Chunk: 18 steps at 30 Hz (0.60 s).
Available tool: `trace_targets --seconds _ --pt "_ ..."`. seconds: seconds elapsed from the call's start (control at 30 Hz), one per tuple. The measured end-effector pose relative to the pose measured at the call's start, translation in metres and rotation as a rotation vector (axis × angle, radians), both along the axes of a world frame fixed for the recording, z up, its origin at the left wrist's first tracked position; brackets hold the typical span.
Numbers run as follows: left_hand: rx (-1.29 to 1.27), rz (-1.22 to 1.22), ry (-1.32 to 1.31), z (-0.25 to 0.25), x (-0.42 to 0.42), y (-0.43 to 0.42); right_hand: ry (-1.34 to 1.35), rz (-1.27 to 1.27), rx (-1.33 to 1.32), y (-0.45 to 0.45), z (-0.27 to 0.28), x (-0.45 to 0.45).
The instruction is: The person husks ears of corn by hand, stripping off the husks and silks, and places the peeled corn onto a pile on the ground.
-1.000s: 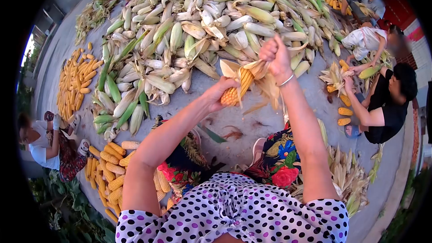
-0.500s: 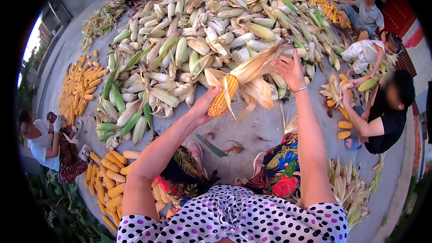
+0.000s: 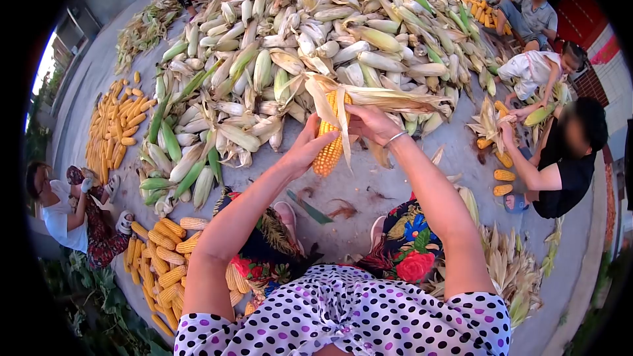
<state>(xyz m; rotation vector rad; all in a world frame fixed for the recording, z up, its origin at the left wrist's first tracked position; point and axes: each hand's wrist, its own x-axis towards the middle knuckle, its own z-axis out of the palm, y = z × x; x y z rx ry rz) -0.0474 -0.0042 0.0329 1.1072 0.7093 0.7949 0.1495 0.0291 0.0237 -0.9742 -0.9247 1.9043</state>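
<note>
A partly husked ear of corn [image 3: 330, 148] is held in front of me, its yellow kernels bare on the lower part. Dry husk [image 3: 389, 97] is peeled back from its top and trails to the right. My left hand [image 3: 308, 147] is wrapped round the cob from the left. On the other side, my right hand [image 3: 372, 124] is closed on the husk near the upper end of the ear; its fingertips are partly hidden behind the leaves. One narrow husk strip hangs down over the kernels.
A large heap of unhusked corn [image 3: 297, 46] lies ahead. Husked cobs [image 3: 161, 257] are piled at my lower left, more cobs [image 3: 119, 128] farther left. Stripped husks [image 3: 508, 270] lie at my right. A person in black [image 3: 567, 171] sits at right; another person [image 3: 69, 214] sits at left.
My right hand, open and apart from the ear before, has come left and closed on the husk at its top. The husk now lies lower, pointing right.
</note>
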Motion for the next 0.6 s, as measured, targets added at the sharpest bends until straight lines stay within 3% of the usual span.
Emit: trace_targets --seconds 0.07,0.17,0.33,0.37,0.4,0.47,0.6 --pt "-0.083 -0.026 -0.012 0.006 -0.001 -0.003 0.07 -0.073 -0.067 0.002 -0.009 -0.004" --pt "0.026 -0.048 0.112 0.007 0.006 -0.007 0.227 -0.18 -0.066 0.0 -0.008 -0.017" --pt "0.353 -0.095 0.279 -0.007 0.013 -0.02 0.189 -0.326 -0.077 0.023 -0.046 -0.017" --pt "0.424 -0.112 0.375 -0.012 0.013 -0.021 0.391 -0.276 -0.059 0.027 -0.06 -0.01" --pt "0.497 -0.13 0.47 -0.013 0.014 -0.023 0.421 -0.199 -0.082 0.017 -0.048 -0.003" --pt "0.478 -0.141 0.508 -0.016 0.015 -0.025 0.218 -0.365 -0.04 0.029 -0.054 -0.005" --pt "0.592 -0.122 0.604 -0.018 0.016 -0.027 0.236 -0.353 0.095 0.034 -0.044 -0.006"
